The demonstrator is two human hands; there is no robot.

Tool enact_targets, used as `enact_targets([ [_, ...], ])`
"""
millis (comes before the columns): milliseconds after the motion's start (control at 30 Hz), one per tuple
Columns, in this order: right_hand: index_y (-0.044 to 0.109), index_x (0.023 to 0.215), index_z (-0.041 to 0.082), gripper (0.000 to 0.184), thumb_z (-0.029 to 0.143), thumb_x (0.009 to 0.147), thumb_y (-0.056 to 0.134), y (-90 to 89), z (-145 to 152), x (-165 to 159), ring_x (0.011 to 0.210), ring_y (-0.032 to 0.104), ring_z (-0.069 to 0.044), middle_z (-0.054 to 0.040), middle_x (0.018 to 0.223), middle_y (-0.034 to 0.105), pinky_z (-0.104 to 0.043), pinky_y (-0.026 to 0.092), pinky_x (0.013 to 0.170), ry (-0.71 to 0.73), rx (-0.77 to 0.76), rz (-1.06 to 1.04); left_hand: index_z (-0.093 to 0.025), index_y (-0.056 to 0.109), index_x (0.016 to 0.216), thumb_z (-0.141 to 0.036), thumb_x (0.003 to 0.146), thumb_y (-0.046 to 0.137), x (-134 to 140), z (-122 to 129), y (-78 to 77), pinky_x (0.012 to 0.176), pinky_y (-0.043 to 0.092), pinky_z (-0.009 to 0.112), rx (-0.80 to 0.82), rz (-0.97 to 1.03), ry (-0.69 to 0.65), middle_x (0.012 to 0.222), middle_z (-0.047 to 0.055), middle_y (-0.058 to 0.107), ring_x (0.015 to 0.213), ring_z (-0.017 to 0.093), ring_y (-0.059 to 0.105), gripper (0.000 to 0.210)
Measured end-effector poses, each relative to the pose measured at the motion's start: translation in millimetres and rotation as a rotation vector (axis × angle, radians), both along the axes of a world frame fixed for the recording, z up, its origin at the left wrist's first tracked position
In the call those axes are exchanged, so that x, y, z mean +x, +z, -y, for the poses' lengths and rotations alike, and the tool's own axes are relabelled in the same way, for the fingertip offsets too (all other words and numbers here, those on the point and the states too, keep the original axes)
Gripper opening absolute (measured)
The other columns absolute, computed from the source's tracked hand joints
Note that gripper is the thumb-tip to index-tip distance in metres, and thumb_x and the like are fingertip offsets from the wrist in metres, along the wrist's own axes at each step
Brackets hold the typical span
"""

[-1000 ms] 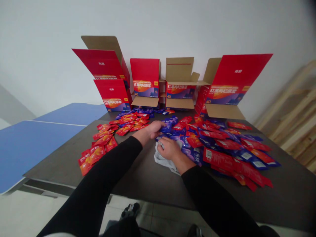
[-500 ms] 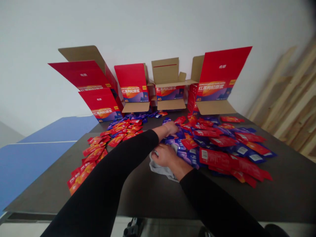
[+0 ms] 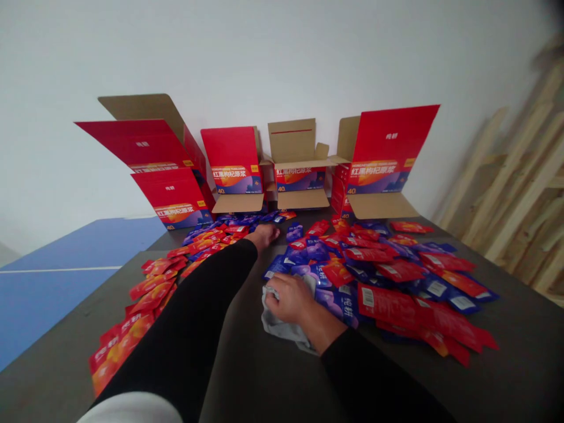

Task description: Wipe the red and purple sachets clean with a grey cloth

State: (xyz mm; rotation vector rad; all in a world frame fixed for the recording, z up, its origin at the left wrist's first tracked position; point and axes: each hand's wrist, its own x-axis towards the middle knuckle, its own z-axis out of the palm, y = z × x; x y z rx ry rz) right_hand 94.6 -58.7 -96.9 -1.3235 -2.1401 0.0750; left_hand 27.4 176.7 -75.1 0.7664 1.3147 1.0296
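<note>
My right hand (image 3: 288,296) is closed on a crumpled grey cloth (image 3: 282,330), at the near left edge of a heap of purple packets (image 3: 326,275) and red packets (image 3: 390,302). Farther back, my left hand (image 3: 265,235) is curled, fingers pressed together, over bare tabletop between the two groups of packets. Whatever it holds, if anything, is hidden behind the fingers. One lone purple packet (image 3: 294,232) lies just right of it. On the left, overlapping red packets (image 3: 152,294) run along the table, partly covered by my left sleeve.
Open red cartons line the back: a stacked pair with a lower carton (image 3: 178,202) at left, two in the middle (image 3: 233,161) (image 3: 302,178), and a right one (image 3: 381,170) with raised lid. A blue table (image 3: 66,282) adjoins at left; wooden slats (image 3: 515,194) lean at right.
My left hand has moved left, away from the purple packets of the right heap. My right hand stays on the cloth. The whole view has shifted slightly.
</note>
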Motion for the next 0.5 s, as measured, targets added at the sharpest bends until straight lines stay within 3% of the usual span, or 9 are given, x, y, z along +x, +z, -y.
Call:
enact_targets([
  [167,0.064,0.077,0.022,0.004,0.023,0.08,0.062,-0.9,0.9,-1.3,0.079,0.064,-0.019,-0.0024,0.086,0.071,-0.03,0.04,0.067,0.01,-0.014,0.002,-0.016,0.059,0.129,-0.037,0.096,0.061,-5.1,-25.7,0.2,0.088,0.056,0.043,0.003,0.096,0.164,0.126,0.011,0.061,0.106,0.022,0.063,0.039],
  [267,0.064,0.078,0.023,0.003,0.024,0.08,0.062,-0.5,2.2,-2.5,0.078,0.064,-0.02,-0.0022,0.085,0.07,-0.031,0.04,0.066,0.016,-0.022,0.002,-0.014,0.059,0.125,-0.034,0.098,0.059,-6.9,-36.9,-1.1,0.079,0.057,0.033,-0.012,0.108,0.215,0.114,0.01,0.065,0.094,0.017,0.066,0.033],
  [367,0.063,0.078,0.023,0.004,0.025,0.081,0.061,-1.5,2.6,-2.9,0.076,0.064,-0.02,-0.0022,0.085,0.07,-0.031,0.04,0.065,0.018,-0.029,-0.001,-0.013,0.057,0.122,-0.027,0.099,0.056,-6.1,-47.8,-2.6,0.069,0.053,0.024,-0.011,0.114,0.239,0.1,0.009,0.066,0.082,0.014,0.066,0.027],
  [500,0.063,0.078,0.023,0.003,0.026,0.08,0.062,-4.1,2.4,-2.7,0.076,0.063,-0.02,-0.0027,0.085,0.069,-0.031,0.04,0.065,0.018,-0.033,0.012,-0.011,0.053,0.124,-0.02,0.099,0.053,-3.7,-58.1,-3.3,0.068,0.05,0.025,0.037,0.17,0.197,0.093,0.008,0.065,0.074,0.014,0.066,0.026],
])
